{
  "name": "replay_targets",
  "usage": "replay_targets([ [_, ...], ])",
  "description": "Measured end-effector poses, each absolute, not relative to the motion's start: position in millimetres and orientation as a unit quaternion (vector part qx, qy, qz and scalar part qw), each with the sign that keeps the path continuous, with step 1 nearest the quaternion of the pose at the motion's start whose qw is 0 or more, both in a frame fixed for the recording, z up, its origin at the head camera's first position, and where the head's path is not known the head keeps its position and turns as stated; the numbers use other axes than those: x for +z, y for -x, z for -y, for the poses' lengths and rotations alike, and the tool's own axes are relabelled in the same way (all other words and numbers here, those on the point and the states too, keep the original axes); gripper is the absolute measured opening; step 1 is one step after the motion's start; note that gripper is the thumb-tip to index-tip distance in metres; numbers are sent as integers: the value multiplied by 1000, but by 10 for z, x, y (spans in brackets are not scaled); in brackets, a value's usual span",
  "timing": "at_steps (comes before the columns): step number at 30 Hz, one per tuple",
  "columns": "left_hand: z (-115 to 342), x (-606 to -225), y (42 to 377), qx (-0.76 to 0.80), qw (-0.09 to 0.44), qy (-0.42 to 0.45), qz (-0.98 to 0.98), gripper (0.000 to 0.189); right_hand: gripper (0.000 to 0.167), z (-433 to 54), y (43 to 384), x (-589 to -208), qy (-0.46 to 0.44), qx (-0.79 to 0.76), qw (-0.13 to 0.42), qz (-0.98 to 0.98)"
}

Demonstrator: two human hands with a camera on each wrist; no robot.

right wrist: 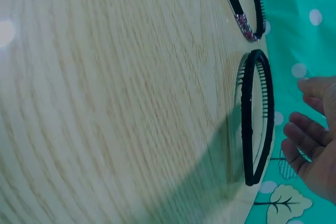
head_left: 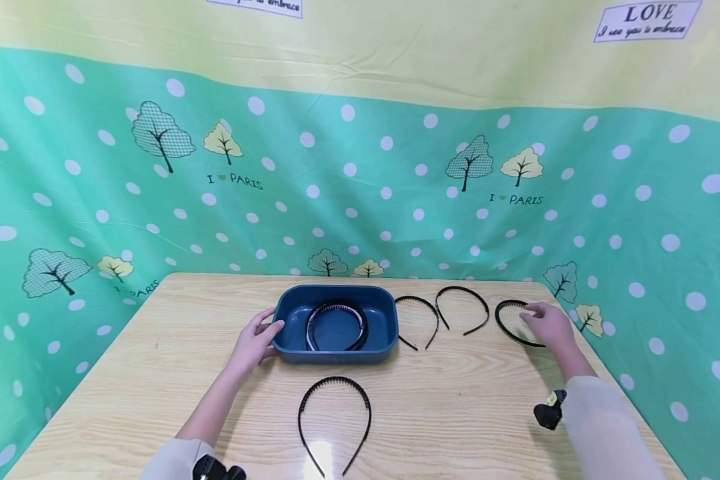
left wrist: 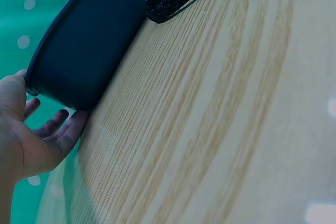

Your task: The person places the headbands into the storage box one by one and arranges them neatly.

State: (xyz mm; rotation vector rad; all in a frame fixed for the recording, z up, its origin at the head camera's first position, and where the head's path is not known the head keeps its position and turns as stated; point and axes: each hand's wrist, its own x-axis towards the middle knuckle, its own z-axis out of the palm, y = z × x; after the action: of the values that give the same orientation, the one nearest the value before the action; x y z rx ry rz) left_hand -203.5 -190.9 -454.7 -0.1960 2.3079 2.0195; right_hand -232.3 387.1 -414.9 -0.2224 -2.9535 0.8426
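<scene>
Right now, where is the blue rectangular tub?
In the head view, the blue rectangular tub sits toward the back of the table, between the left hand on its left and a black headband on its right.

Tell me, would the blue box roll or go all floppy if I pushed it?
Probably no rolling: the blue box sits low and wide on the table. It looks stiff, since its walls show no dent where the left hand grips. Its smooth sides might feel slippery.
</scene>
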Motion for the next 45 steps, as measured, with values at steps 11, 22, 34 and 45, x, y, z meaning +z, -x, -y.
replay_targets([
  [11,1909,-4553,2042,659,33,68,-748,58,57,-3972,2211,-4150,85,286,23,954],
  [22,1920,-4588,2066,658,36,70,-749,58,55,-4038,2171,-4168,102,295,23,950],
  [34,1914,-4580,2058,658,34,68,-749,58,52,-4127,2166,-4206,150,297,34,942],
  [45,1910,-4572,2048,654,31,66,-753,59,49,-4207,2212,-4278,162,276,46,946],
])
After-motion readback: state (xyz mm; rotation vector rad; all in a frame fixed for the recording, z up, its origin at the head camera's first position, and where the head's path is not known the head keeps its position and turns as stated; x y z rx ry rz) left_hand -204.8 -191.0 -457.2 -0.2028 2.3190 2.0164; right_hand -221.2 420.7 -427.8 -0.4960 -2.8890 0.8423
